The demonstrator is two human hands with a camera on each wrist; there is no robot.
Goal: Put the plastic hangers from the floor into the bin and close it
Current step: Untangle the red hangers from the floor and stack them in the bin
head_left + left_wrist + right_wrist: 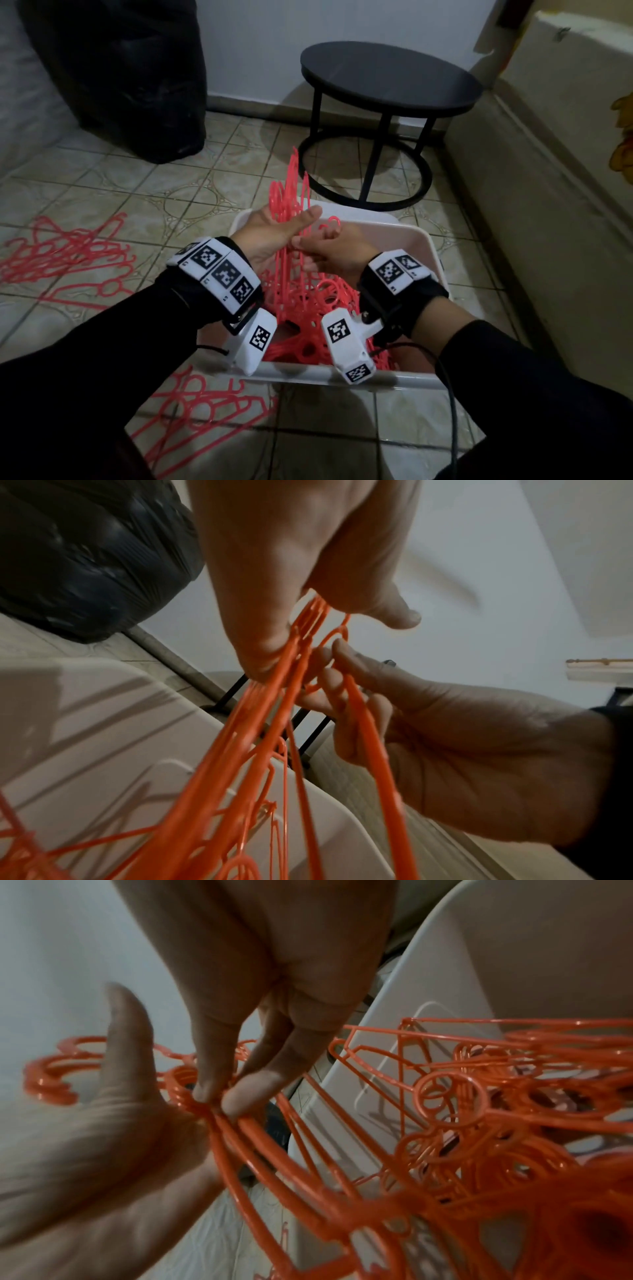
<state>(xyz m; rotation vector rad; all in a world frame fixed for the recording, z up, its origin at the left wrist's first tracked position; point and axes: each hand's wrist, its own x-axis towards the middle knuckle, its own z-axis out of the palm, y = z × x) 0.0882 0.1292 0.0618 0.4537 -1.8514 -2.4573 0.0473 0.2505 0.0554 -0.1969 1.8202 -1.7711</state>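
A white plastic bin [412,237] stands on the tiled floor and holds a tangle of red plastic hangers [310,306]. A bundle of hangers [291,192] sticks up out of the bin at its far left. My left hand [277,233] grips that bundle between thumb and fingers [267,653]. My right hand [329,253], close beside it, pinches hanger wires with its fingertips [236,1099]. More hangers [68,255] lie on the floor to the left, and another pile of hangers [195,407] lies by the bin's near left corner.
A black round stool [387,82] stands just beyond the bin. A full black bag [120,68] leans against the wall at the back left. A pale mattress edge [548,171] runs along the right. A cable [448,404] hangs from my right wrist.
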